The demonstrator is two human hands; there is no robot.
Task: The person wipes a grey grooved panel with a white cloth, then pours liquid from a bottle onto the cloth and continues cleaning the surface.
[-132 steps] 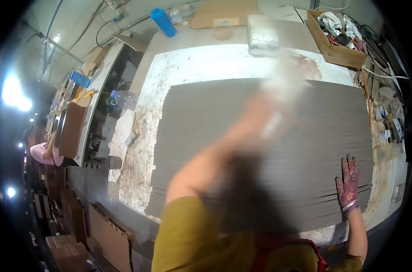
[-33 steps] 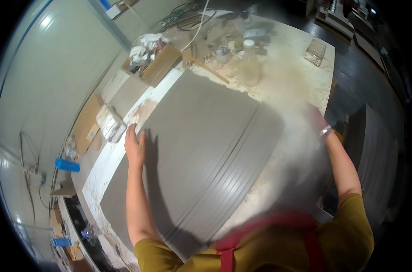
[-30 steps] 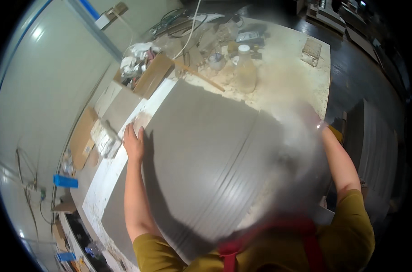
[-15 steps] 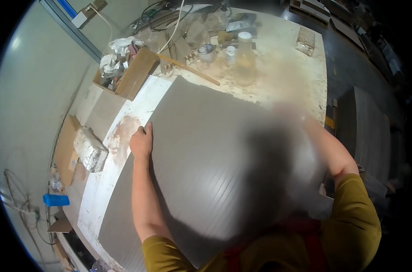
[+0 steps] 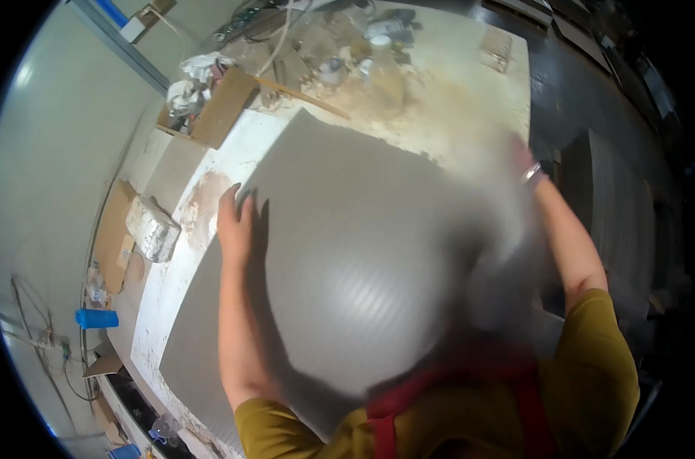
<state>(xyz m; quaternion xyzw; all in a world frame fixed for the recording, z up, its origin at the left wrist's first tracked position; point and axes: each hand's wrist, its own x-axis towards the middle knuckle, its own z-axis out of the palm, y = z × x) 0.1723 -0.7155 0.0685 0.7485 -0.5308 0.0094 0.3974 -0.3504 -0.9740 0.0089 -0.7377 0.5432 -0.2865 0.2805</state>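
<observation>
A large grey sheet [image 5: 340, 183] with fine parallel lines and a ragged far edge spreads in front of me. Along its left side, my left hand [image 5: 235, 222] is open at the edge, fingers stretched and apart; whether it touches the sheet I cannot tell. A white board [image 5: 248, 145] with a brownish smear shows from beneath that edge. My right hand [image 5: 523, 157] is beyond the sheet's far right part, with a band at the wrist. Blur covers its fingers, so any hold is hidden. A hazy patch veils the sheet's right side.
On the left stand a wooden box [image 5: 227, 107] with crumpled white material, a wrapped block [image 5: 152, 228] and a blue cup [image 5: 97, 318]. Farther back are a wooden stick [image 5: 305, 97], a clear bottle [image 5: 384, 80] and clutter. A flat package [image 5: 496, 50] lies at the table's far right.
My right hand has moved outward to the right and away from me. The left hand's fingers have loosened and spread at the sheet's edge. The whole view has shifted slightly.
</observation>
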